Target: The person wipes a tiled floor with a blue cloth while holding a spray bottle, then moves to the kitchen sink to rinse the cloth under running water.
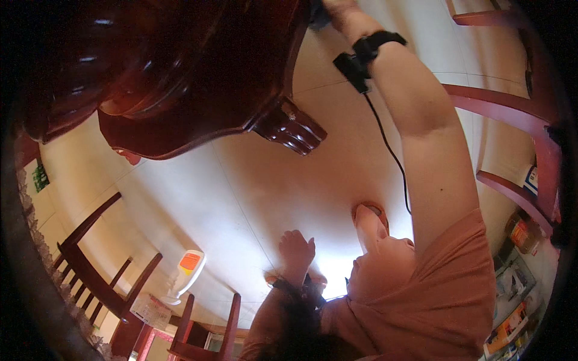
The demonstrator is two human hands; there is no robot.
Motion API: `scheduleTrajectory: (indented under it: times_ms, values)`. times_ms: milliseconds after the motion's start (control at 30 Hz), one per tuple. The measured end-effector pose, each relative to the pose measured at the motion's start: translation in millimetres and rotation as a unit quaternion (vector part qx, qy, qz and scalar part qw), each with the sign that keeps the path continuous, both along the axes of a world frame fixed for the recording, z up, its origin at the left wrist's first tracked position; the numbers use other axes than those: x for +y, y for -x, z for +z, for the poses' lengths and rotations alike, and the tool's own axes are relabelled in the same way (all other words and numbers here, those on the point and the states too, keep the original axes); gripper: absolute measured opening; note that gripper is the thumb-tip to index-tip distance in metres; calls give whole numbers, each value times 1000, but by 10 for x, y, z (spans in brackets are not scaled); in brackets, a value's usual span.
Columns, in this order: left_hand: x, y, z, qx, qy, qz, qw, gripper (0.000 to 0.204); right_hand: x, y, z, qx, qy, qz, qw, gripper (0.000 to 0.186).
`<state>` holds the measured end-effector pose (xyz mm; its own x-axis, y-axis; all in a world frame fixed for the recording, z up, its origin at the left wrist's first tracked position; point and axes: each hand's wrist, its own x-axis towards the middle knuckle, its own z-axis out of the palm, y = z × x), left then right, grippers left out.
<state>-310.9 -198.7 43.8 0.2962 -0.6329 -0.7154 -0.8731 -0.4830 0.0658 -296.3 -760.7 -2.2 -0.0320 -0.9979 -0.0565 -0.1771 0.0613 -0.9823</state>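
My right arm stretches up past a large, glossy dark red wooden piece of furniture. At the top edge, my right hand is partly cut off beside the wood, and its fingers do not show clearly. A dark blue-grey, cloth-like thing lies against that hand; whether it is gripped is hidden. Around the right wrist is a black strap with a small device and a hanging cable. My left hand hangs low over the pale floor, fingers loosely apart, holding nothing.
A white bottle with an orange label stands at the lower left near dark wooden chairs. The furniture's carved foot juts toward the middle. Reddish wooden furniture and a jar line the right side. My slippered foot is on the tiles.
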Motion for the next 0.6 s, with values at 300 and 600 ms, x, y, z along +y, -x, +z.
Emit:
scheduleTrajectory:
  times_ms: [300,600]
  values:
    - [-191,-139,-249,-45,62,-22,997,51,1720,40,8,63,154,132,977,20]
    - [-603,-254,-376,-133,-46,-107,984,73,1651,-17,315,22,75,92,993,18]
